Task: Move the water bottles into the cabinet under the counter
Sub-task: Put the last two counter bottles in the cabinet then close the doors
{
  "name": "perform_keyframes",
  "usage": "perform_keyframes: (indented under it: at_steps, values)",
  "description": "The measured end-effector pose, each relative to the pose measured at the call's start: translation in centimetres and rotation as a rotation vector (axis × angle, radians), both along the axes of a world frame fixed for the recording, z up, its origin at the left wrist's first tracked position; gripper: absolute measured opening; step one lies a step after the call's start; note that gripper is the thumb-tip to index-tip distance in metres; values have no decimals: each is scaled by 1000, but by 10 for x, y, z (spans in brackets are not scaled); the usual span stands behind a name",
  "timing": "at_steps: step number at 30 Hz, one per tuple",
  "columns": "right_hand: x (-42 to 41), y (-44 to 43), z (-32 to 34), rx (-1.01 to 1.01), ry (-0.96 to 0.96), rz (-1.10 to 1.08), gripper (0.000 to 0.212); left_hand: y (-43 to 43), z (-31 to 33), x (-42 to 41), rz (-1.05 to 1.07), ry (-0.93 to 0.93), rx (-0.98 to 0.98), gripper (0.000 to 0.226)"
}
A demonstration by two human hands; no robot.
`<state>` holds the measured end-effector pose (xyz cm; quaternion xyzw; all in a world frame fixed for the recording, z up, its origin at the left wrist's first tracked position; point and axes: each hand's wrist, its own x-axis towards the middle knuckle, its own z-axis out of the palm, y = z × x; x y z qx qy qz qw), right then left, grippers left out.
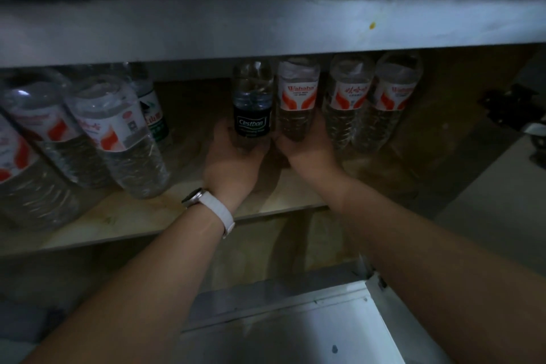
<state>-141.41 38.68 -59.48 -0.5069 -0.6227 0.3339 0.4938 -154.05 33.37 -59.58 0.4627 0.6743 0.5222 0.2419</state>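
At frame centre, the left hand (pixel 236 155) gripped the upright black-labelled bottle (pixel 252 103) low down. The right hand (pixel 305 149) likewise gripped the red-labelled bottle (pixel 298 97) just beside it on the shelf (pixel 141 216).

Both bare forearms reach forward, and the hands lie close together. The left hand (pixel 233 156), with a white-strapped watch (pixel 211 208) on its wrist, curls round the base of a black-labelled bottle (pixel 252 115). The right hand (pixel 307 151) grips a red-labelled bottle (pixel 297 103) in the same way.

The counter (pixel 266 26) edge hides all caps. The leftmost bottle (pixel 17 174) is cut by the left edge; the dark fitting (pixel 508 103) at right is perhaps a hinge.
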Motion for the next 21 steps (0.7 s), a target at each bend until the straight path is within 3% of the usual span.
perform_keyframes:
  at_steps: [7,13,17,21]
  values:
    - [3,-33,7,0,-6,-68,74,-61,0,-27,154,116,126,51]
    - [-36,-60,8,-2,-63,87,59,-96,6,-66,363,189,292,35]
    - [-68,-69,10,18,-113,172,48,-102,4,-88,458,140,271,44]
    - [-102,-63,10,-13,-217,231,50,-93,3,-101,373,30,226,63]
